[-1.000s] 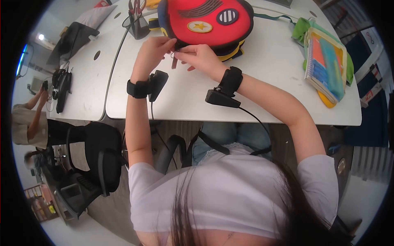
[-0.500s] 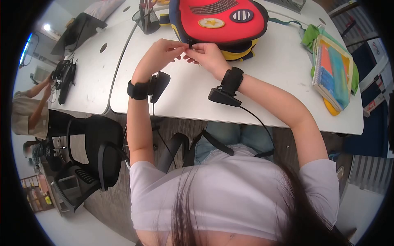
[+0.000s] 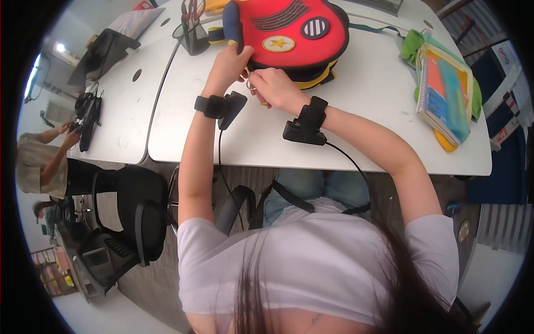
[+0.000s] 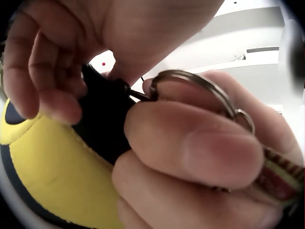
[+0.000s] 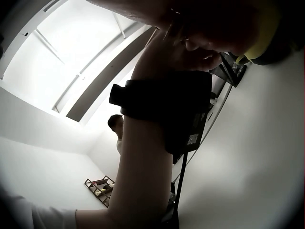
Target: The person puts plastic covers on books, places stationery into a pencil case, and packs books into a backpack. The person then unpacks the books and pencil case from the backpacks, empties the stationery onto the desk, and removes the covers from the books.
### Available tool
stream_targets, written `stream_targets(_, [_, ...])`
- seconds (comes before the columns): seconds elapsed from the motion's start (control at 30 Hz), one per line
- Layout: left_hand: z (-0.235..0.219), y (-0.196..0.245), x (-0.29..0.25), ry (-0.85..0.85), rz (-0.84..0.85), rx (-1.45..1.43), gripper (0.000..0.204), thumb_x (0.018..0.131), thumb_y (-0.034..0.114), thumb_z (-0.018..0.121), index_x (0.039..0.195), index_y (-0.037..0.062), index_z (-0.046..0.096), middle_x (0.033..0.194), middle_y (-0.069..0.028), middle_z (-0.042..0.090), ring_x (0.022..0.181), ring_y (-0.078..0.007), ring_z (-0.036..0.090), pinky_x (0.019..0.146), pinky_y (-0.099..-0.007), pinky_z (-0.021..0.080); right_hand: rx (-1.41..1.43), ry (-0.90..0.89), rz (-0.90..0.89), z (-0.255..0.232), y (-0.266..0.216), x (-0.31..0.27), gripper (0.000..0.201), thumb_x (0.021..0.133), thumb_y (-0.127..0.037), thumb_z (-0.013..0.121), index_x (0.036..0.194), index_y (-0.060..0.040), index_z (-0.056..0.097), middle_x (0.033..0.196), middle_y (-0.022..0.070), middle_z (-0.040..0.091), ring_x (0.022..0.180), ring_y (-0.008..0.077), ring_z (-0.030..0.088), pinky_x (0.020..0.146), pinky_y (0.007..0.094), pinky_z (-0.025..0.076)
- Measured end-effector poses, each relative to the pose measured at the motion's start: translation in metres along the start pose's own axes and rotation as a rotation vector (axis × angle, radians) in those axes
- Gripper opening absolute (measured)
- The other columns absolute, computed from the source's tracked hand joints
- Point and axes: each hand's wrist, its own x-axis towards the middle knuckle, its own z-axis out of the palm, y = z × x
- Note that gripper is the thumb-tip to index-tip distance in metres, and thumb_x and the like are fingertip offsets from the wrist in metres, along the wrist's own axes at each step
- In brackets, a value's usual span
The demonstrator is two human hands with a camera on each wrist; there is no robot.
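A red, blue and yellow backpack (image 3: 311,50) lies on the white table, with star and striped patches on top. At its near left corner my left hand (image 3: 227,68) pinches the black edge (image 4: 102,114), fingers curled over it. My right hand (image 3: 278,89) is just to the right, holding a metal key ring (image 4: 190,78) between thumb and fingers. The ring meets a small dark metal piece (image 4: 138,95) at the black edge. A striped woven strap (image 4: 281,176) hangs from the ring, partly hidden by the right hand. The right wrist view is dark around the fingers.
A mesh pen holder (image 3: 192,39) with scissors stands left of the backpack. On the right lies a green pouch (image 3: 411,47) with notebooks (image 3: 445,97). A black office chair (image 3: 133,217) and another person (image 3: 44,161) are off to the left.
The hands, fingertips together half a second ago, are now slightly apart. My left hand has turned and lies along the backpack's left edge; my right hand sits lower, the ring showing.
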Motion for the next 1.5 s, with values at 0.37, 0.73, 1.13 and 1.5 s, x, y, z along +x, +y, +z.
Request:
stream_targets(0.37, [-0.013, -0.024, 0.02, 0.114, 0.065, -0.02, 0.031, 0.086, 0.031, 0.048, 0.075, 0.0018, 0.046, 0.062, -0.0026, 0.049, 0.051, -0.0076, 0.049, 0.044, -0.0227, 0.045, -0.587, 0.048, 0.04, -0.1, 0.018, -0.064, 0.025, 0.084, -0.022, 0.04, 0.075, -0.0015, 0.051, 0.061, 0.0115, 0.053, 0.059, 0.0276, 0.054, 0.057, 0.0358, 0.041])
stream_targets(0.73, [0.038, 0.049, -0.016, 0.254, 0.962, 0.365, 0.036, 0.07, 0.013, 0.066, 0.101, 0.0048, 0.05, 0.094, -0.0135, 0.054, 0.089, -0.0317, 0.051, 0.075, -0.038, 0.043, -0.751, 0.328, -0.047, -0.16, 0.039, -0.042, 0.027, 0.089, -0.025, 0.045, 0.087, -0.0022, 0.058, 0.064, 0.0079, 0.057, 0.057, 0.0185, 0.055, 0.056, 0.0297, 0.042])
stream_targets(1.13, [0.073, 0.044, -0.007, 0.063, 0.93, 0.394, 0.017, 0.077, 0.006, 0.058, 0.091, 0.0044, 0.048, 0.086, -0.0091, 0.05, 0.082, -0.0284, 0.048, 0.069, -0.0379, 0.041, -0.919, 0.399, -0.053, -0.159, 0.021, -0.044, 0.027, 0.087, -0.031, 0.048, 0.08, -0.0067, 0.058, 0.067, 0.0112, 0.059, 0.065, 0.0302, 0.058, 0.058, 0.0389, 0.045])
stream_targets(1.5, [0.06, 0.036, -0.017, 0.033, 0.948, 0.32, 0.016, 0.076, 0.007, 0.06, 0.087, 0.0035, 0.048, 0.083, -0.0097, 0.048, 0.078, -0.0291, 0.046, 0.069, -0.0368, 0.039, -1.191, 0.335, 0.033, -0.17, 0.038, 0.067, 0.027, 0.083, -0.036, 0.049, 0.087, -0.0114, 0.06, 0.082, 0.0095, 0.064, 0.08, 0.0283, 0.061, 0.067, 0.0415, 0.048])
